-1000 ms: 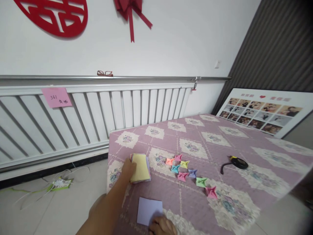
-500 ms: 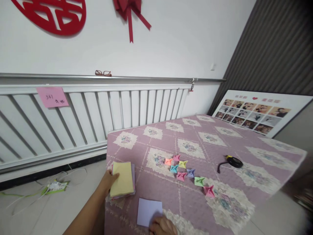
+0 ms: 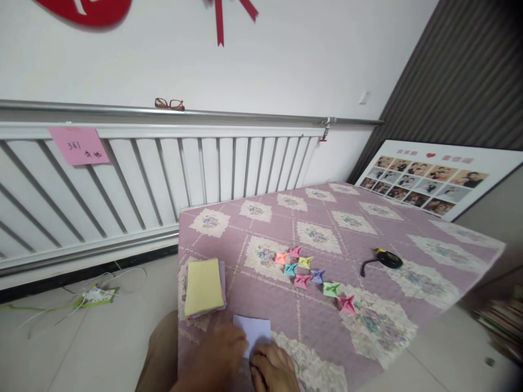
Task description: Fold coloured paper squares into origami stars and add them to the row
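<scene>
Resting on lilac sheet [image 3: 254, 328]: R hand [image 3: 276, 366], fingers bent, at sheet's 5 o'clock corner; pinching or only pressing, can't tell.
L hand [image 3: 225, 347]: blurred, over sheet's 8 o'clock edge; can't tell if gripping.
Lilac sheet loc.: on floral-covered surface [image 3: 265, 299], partly hidden by both hands.
Paper stack [image 3: 203, 287]: 1, yellow on top, other colors at edges; near sheet's 10 o'clock, apart from it.
Folded pcs. [image 3: 317, 276]: 8 (3 pink, 1 ea. orange, yellow, teal, lilac, green), grouped approx. 1–2 o'clock of sheet.
Blk./yellow item [image 3: 388, 259]: 1, w/ strap, 2 o'clock, well apart from pcs.
Photo board [image 3: 429, 179]: 1, leaning, 2 o'clock, past surface.
Eyeglasses [image 3: 169, 104]: 1 pr., on pipe [image 3: 245, 116], approx. 11 o'clock.
Pink note [image 3: 79, 147]: 1, on radiator [image 3: 147, 174], marked 361, 10–11 o'clock.
Power strip [image 3: 97, 297]: 1, on floor [image 3: 102, 354], approx. 9 o'clock.
</scene>
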`<state>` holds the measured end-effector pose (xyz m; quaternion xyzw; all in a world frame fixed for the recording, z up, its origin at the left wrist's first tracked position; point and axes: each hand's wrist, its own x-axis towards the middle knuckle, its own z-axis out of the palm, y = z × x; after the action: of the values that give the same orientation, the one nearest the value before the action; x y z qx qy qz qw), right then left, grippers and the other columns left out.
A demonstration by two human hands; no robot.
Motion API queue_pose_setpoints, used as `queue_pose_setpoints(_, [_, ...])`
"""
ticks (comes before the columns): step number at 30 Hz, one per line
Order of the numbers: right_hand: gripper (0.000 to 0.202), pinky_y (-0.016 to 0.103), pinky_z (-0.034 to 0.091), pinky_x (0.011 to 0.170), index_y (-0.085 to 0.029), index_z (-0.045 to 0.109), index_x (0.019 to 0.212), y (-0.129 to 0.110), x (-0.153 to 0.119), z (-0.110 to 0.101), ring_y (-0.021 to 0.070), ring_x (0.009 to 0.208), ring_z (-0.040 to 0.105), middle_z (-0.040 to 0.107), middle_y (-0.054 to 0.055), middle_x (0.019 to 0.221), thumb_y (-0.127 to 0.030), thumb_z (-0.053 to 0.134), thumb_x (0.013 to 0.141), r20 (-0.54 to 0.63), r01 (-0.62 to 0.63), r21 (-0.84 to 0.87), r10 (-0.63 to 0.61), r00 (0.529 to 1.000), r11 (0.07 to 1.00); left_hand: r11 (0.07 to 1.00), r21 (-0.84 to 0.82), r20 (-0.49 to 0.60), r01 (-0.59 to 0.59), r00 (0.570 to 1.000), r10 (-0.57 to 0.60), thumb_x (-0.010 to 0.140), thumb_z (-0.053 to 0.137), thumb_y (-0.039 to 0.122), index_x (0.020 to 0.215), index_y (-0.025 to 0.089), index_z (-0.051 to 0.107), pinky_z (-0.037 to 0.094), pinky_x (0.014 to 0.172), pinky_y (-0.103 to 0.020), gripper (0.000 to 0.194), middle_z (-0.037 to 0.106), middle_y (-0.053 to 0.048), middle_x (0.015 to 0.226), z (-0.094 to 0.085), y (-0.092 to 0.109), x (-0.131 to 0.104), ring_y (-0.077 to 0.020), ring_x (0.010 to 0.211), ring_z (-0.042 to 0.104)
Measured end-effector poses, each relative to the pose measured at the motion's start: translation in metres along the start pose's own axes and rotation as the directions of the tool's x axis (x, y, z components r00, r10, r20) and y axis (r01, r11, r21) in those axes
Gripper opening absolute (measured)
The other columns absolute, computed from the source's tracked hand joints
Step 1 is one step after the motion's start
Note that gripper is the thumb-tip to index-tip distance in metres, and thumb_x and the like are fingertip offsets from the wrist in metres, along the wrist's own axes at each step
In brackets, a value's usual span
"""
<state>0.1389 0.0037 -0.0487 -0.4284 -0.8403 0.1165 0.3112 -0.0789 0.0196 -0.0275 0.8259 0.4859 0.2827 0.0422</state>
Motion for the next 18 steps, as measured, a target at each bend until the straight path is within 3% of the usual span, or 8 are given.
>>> queue_pose_setpoints(2, [0.032,0.030,0.043,0.085,-0.031,0.066,0.096,-0.002,-0.001,0.000,0.0176,0.091,0.063,0.070,-0.003,0.098,-0.006,0.060,0.077,0.009,0.011,-0.024,-0.011,1.000,1.000,0.991,0.044,0.044,-0.127,0.991,0.125,0.092,0.051,0.013,0.093,0.023,0.063,0.052,0.076,-0.027,0.016,0.067,0.000,0.093,0.017,0.022,-0.015,-0.0163,0.082,0.061])
queue_pose_setpoints(3, [0.032,0.031,0.044,0.085,-0.031,0.066,0.097,-0.002,-0.001,0.000,0.0180,0.092,0.063,0.070,-0.003,0.098,-0.007,0.060,0.077,0.011,0.019,-0.044,-0.018,1.000,0.999,0.984,0.080,0.042,-0.158,0.987,0.155,0.092,0.052,0.014,0.095,0.022,0.063,0.052,0.075,-0.027,0.014,0.067,0.000,0.093,0.023,0.028,-0.021,-0.0160,0.081,0.061])
queue_pose_setpoints(6, [0.033,0.032,0.045,0.087,-0.030,0.066,0.100,-0.003,-0.003,0.002,0.0194,0.093,0.064,0.070,-0.001,0.100,-0.008,0.061,0.076,0.001,0.052,-0.121,-0.053,0.999,0.991,0.967,0.162,-0.070,-0.198,0.975,0.211,0.092,0.052,0.014,0.104,0.020,0.062,0.051,0.080,-0.027,0.016,0.068,-0.002,0.100,0.030,0.029,-0.035,-0.0172,0.090,0.060])
queue_pose_setpoints(10, [0.032,0.032,0.048,0.088,-0.029,0.066,0.106,0.004,-0.008,0.000,0.0204,0.097,0.066,0.072,0.000,0.104,-0.012,0.061,0.079,-0.018,0.130,-0.216,-0.137,0.990,0.968,0.979,0.173,-0.150,-0.111,0.979,0.138,0.088,0.051,0.011,0.104,0.020,0.062,0.049,0.088,-0.028,0.021,0.068,-0.002,0.104,0.022,0.019,-0.043,-0.0179,0.098,0.059])
queue_pose_setpoints(13, [0.033,0.032,0.051,0.084,-0.027,0.065,0.111,0.014,-0.015,-0.010,0.0209,0.097,0.068,0.073,0.001,0.106,-0.016,0.062,0.080,0.001,0.211,-0.310,-0.222,0.975,0.927,0.981,0.185,-0.081,-0.062,0.994,0.078,0.084,0.053,0.010,0.109,0.020,0.062,0.049,0.087,-0.031,0.028,0.068,-0.003,0.107,0.012,0.017,-0.045,-0.0198,0.098,0.059])
queue_pose_setpoints(18, [0.024,0.034,0.054,0.082,-0.026,0.066,0.109,0.027,-0.027,-0.027,0.0222,0.096,0.070,0.074,0.002,0.104,-0.025,0.062,0.086,-0.044,0.170,-0.358,-0.198,0.979,0.918,0.992,0.125,0.016,0.019,1.000,-0.021,0.081,0.054,0.008,0.110,0.023,0.062,0.049,0.086,-0.033,0.033,0.067,-0.003,0.109,0.001,0.022,-0.043,-0.0206,0.097,0.059])
